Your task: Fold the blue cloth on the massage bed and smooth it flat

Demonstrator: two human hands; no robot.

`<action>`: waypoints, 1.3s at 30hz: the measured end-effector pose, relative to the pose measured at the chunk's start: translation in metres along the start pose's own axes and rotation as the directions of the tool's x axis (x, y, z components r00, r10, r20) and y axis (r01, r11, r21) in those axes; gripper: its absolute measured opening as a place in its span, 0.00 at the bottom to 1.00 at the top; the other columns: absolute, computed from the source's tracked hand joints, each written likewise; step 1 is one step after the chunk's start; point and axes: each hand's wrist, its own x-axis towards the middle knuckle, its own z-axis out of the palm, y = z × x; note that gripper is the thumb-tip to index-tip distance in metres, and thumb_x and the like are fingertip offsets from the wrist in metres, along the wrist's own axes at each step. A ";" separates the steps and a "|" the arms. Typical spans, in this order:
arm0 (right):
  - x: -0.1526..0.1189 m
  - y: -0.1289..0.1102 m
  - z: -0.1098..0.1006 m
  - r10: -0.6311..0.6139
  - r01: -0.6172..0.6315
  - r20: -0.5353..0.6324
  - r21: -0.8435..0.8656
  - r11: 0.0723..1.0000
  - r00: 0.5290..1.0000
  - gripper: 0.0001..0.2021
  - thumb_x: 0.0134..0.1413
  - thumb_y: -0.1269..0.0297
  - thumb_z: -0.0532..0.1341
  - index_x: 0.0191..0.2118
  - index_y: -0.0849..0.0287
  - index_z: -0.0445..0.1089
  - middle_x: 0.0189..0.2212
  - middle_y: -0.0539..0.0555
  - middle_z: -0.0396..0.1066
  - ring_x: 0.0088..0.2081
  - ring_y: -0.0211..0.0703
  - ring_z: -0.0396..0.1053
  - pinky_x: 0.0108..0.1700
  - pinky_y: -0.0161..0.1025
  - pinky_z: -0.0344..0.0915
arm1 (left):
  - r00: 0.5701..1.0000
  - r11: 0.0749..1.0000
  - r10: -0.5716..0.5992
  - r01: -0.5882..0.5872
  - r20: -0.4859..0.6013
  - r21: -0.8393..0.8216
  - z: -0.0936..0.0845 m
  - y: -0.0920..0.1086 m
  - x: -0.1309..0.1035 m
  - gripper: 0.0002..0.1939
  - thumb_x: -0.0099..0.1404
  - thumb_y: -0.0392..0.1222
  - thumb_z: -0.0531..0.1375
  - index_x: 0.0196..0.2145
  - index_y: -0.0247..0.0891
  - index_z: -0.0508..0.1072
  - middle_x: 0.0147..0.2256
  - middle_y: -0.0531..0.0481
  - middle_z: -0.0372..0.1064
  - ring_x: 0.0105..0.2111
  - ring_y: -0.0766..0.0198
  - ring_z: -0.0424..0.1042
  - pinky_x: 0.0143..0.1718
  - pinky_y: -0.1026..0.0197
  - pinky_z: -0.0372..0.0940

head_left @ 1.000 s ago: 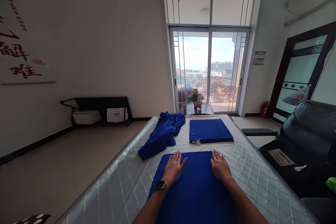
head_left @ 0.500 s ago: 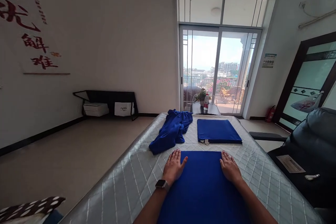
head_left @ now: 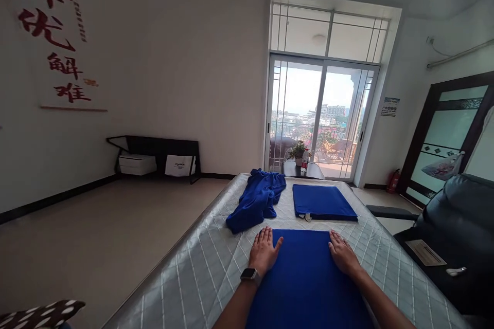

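Observation:
A flat blue cloth (head_left: 304, 277) lies smooth in front of me on the quilted grey mattress (head_left: 193, 262), its near end running out of view. My left hand (head_left: 264, 251) rests flat on its far left corner, fingers stretched forward and thumb out over the fabric. A watch sits on that wrist. On the far right corner lies my right hand (head_left: 343, 253), palm down with straight fingers. Beyond them is a neatly folded blue stack of cloth (head_left: 324, 201) with small white tags at its near edge. Left of the stack, a crumpled blue garment (head_left: 257, 200) lies loosely.
A black chair (head_left: 455, 226) stands at the right, with a card (head_left: 424, 253) on its seat. Past the mattress's far end, a small table (head_left: 314, 170) bears a potted plant (head_left: 298, 150) and a bottle (head_left: 304, 160). A low black bench (head_left: 162, 150) stands by the wall.
The view has tilted upward and shifted slightly, so the cloths and hands appear lower and a little to the right. Both hands stay flat at the cloth's far corners.

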 end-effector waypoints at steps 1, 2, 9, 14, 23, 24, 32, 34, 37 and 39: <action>-0.001 0.000 -0.001 0.001 -0.001 -0.003 0.003 1.000 1.000 0.32 0.66 0.57 0.37 0.71 0.65 0.44 0.71 0.55 0.41 0.70 0.43 0.38 0.69 0.46 0.37 | 1.000 1.000 0.001 -0.001 0.003 -0.001 0.000 0.000 0.000 0.43 0.71 0.63 0.32 0.66 0.27 0.57 0.67 0.36 0.52 0.68 0.50 0.50 0.67 0.48 0.46; -0.003 -0.001 -0.002 0.000 0.000 -0.007 0.004 1.000 1.000 0.32 0.66 0.57 0.37 0.71 0.65 0.44 0.71 0.56 0.41 0.70 0.43 0.38 0.69 0.47 0.37 | 1.000 1.000 -0.003 0.003 0.006 0.000 0.001 -0.001 0.000 0.43 0.71 0.63 0.31 0.66 0.27 0.57 0.67 0.36 0.52 0.68 0.50 0.50 0.67 0.48 0.46; -0.022 0.002 0.006 -0.024 0.024 0.037 -0.002 1.000 0.999 0.33 0.66 0.55 0.36 0.71 0.66 0.43 0.71 0.54 0.38 0.71 0.42 0.36 0.69 0.45 0.36 | 1.000 1.000 -0.002 0.002 0.015 0.016 0.003 -0.002 0.001 0.43 0.71 0.63 0.33 0.66 0.25 0.56 0.68 0.35 0.49 0.68 0.51 0.49 0.67 0.49 0.45; -0.030 0.000 0.004 -0.016 0.015 0.035 0.007 1.000 0.999 0.33 0.66 0.56 0.35 0.71 0.66 0.42 0.71 0.54 0.38 0.71 0.40 0.35 0.70 0.45 0.34 | 0.999 0.999 0.008 -0.009 0.035 0.052 0.004 0.000 0.002 0.43 0.71 0.62 0.31 0.67 0.24 0.55 0.68 0.36 0.49 0.68 0.52 0.49 0.67 0.49 0.46; -0.033 0.003 0.000 -0.002 0.000 0.025 0.081 0.997 1.000 0.33 0.65 0.55 0.36 0.71 0.67 0.42 0.71 0.55 0.39 0.71 0.42 0.36 0.69 0.45 0.33 | 0.990 0.973 -0.137 0.128 0.031 0.192 0.000 0.004 0.000 0.45 0.71 0.64 0.33 0.66 0.19 0.53 0.68 0.31 0.46 0.69 0.49 0.46 0.68 0.46 0.42; -0.033 0.004 0.001 -0.002 -0.001 0.022 0.095 0.995 1.000 0.33 0.65 0.54 0.36 0.71 0.67 0.42 0.71 0.55 0.39 0.71 0.42 0.36 0.69 0.45 0.33 | 0.990 0.973 -0.137 0.128 0.033 0.193 -0.001 0.007 -0.001 0.46 0.71 0.64 0.34 0.66 0.18 0.52 0.68 0.30 0.46 0.69 0.48 0.45 0.68 0.46 0.42; -0.032 0.007 0.004 -0.009 0.008 0.004 0.112 0.994 1.000 0.32 0.65 0.57 0.37 0.71 0.66 0.43 0.71 0.56 0.40 0.71 0.43 0.36 0.69 0.45 0.33 | 0.925 0.946 0.323 -0.317 0.199 -0.059 0.018 0.122 -0.016 0.39 0.73 0.61 0.34 0.68 0.31 0.53 0.68 0.39 0.48 0.69 0.52 0.45 0.67 0.46 0.48; -0.033 0.008 0.004 -0.022 0.021 0.007 0.104 0.994 1.000 0.32 0.65 0.58 0.38 0.71 0.67 0.43 0.71 0.57 0.40 0.71 0.43 0.36 0.69 0.45 0.34 | 0.903 0.923 0.383 -0.369 0.194 -0.109 0.026 0.157 -0.018 0.36 0.74 0.59 0.35 0.69 0.33 0.51 0.69 0.39 0.48 0.69 0.52 0.44 0.67 0.45 0.48; -0.033 0.010 0.006 -0.042 0.042 -0.001 0.090 0.995 0.999 0.31 0.66 0.59 0.38 0.71 0.66 0.43 0.71 0.57 0.40 0.71 0.44 0.36 0.69 0.45 0.35 | 0.902 0.917 0.393 -0.372 0.178 -0.141 0.033 0.184 -0.018 0.33 0.75 0.55 0.37 0.69 0.35 0.50 0.69 0.39 0.47 0.69 0.52 0.44 0.67 0.42 0.47; -0.032 0.010 0.006 -0.037 0.037 -0.007 0.092 0.995 0.999 0.31 0.66 0.59 0.38 0.71 0.65 0.43 0.71 0.57 0.40 0.71 0.44 0.36 0.69 0.46 0.36 | 0.913 0.925 0.374 -0.354 0.165 -0.135 0.035 0.182 -0.018 0.33 0.74 0.56 0.38 0.69 0.34 0.51 0.69 0.39 0.47 0.69 0.52 0.43 0.67 0.42 0.47</action>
